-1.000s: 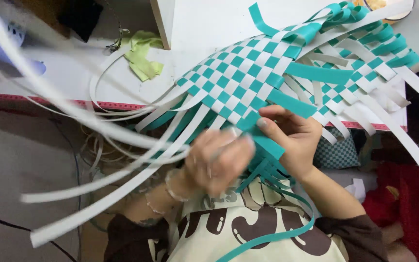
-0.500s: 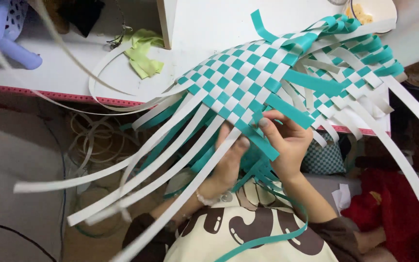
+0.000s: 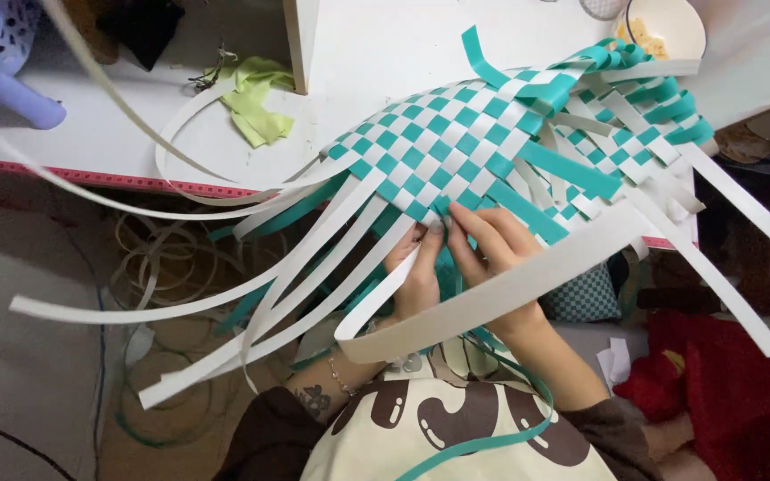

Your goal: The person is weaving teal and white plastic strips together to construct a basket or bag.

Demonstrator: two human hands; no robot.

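Now both hands sit at the near edge of the teal & white woven mat point(image 3: 456, 151), which lies half on the white table point(image 3: 385, 53). Left hand point(image 3: 416, 281) pinches a white strip point(image 3: 376, 298) w/ fingers together; right hand point(image 3: 492, 245) presses fingertips on the weave, fingers close together.

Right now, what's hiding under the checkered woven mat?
Under the woven mat lies the white table, showing around its far edge. Both hands' fingers press at its near edge. The table's middle part is covered, so anything there can't be seen.
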